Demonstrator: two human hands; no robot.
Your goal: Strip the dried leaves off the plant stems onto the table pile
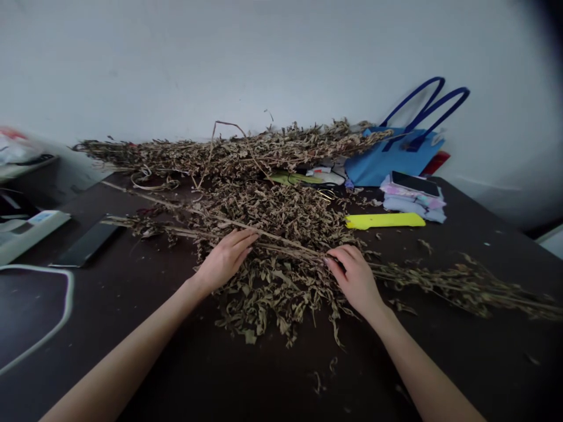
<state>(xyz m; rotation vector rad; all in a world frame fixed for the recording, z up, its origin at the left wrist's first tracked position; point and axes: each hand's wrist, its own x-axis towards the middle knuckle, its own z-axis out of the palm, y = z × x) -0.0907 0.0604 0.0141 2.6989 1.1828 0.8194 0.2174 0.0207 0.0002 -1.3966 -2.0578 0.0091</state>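
A long dried plant stalk bundle (466, 284) with crumpled leaves lies across the dark table, its bare stems reaching to the left. My right hand (355, 276) is closed around these stems, right of the middle. Further left, my left hand (226, 258) has its fingers together and bent over the stems, thumb underneath; its grip is partly hidden. Beneath and around both hands spreads a heap of loose dried leaves (268, 293). One thin bare stem (211, 215) slants over the heap from the upper left.
A larger dried plant bundle (197, 155) lies along the wall. At right are a blue bag (378, 164), a phone (416, 183) on folded cloth, and a yellow strip-shaped object (385, 221). Gold-handled scissors (326, 194) lie behind the heap. Left are a black slab (90, 241), white power strip (33, 234) and white cable (69, 293).
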